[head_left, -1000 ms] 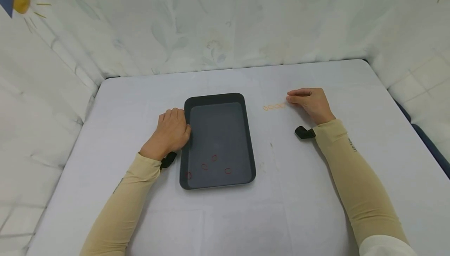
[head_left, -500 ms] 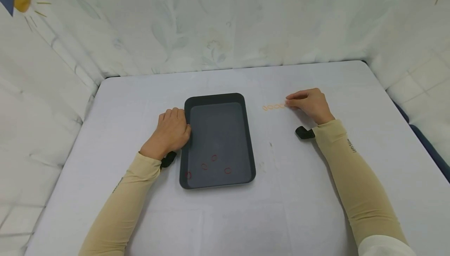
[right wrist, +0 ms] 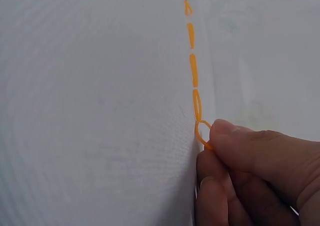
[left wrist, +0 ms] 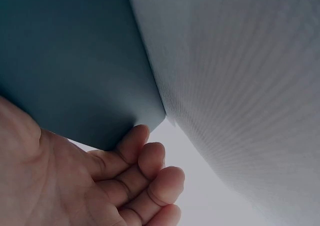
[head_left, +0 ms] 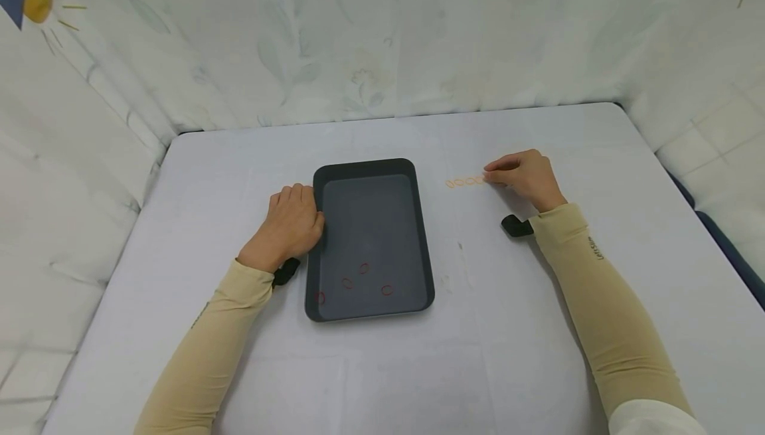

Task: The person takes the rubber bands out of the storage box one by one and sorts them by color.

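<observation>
One orange band (right wrist: pixel 198 137), pinched in the right grip (head_left: pixel 522 176) (left grip (head_left: pixel 288 222) holds tray (head_left: pixel 376 222)), seemingly joins four others (right wrist: pixel 194 70), needing gentle release.

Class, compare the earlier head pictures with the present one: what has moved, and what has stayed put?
The right hand has shifted slightly left, toward the row of orange rings. It now pinches an orange ring at the row's right end; the earlier pictures are too coarse to tell when it took hold. Unchanged: the left hand on the tray, and the four red rings inside.
</observation>
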Motion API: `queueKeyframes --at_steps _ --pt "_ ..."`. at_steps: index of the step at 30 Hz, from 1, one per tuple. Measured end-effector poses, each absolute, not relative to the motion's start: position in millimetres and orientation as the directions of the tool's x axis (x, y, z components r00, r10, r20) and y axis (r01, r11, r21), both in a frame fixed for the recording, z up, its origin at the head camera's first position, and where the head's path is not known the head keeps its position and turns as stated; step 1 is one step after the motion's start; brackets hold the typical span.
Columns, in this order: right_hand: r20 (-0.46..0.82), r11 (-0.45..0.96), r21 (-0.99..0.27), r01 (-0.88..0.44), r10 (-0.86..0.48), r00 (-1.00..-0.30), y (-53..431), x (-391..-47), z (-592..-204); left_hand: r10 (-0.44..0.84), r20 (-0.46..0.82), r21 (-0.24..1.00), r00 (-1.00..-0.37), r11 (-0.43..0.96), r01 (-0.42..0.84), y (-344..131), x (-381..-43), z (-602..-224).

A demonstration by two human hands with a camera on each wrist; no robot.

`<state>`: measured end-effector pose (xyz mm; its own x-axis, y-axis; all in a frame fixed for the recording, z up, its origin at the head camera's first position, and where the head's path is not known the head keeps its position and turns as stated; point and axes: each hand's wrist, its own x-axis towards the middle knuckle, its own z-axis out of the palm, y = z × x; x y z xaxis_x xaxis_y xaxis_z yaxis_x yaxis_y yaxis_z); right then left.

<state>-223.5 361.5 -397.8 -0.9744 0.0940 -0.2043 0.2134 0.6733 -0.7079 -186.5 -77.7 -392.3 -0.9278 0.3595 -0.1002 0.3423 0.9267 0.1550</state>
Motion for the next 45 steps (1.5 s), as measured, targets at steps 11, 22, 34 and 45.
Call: queueKeyframes --at_steps 11,22,34,45 --pt "-0.176 0.691 -0.698 0.187 0.087 -0.981 362 -223 -396 0.357 -0.110 0.164 -0.928 0.927 0.337 -78 -185 -392" --pt "-0.131 0.705 -0.697 0.133 0.057 -0.990 362 -222 -387 0.366 -0.109 0.165 -0.924 0.923 0.347 -73 -189 -392" --pt "0.026 0.703 -0.701 -0.123 -0.148 -0.989 319 -212 -373 0.368 -0.101 0.164 -0.924 0.922 0.350 -70 -193 -395" --pt "0.150 0.584 -0.715 -0.383 -0.407 -0.901 282 -187 -356 0.366 -0.087 0.170 -0.927 0.922 0.348 -70 -193 -395"
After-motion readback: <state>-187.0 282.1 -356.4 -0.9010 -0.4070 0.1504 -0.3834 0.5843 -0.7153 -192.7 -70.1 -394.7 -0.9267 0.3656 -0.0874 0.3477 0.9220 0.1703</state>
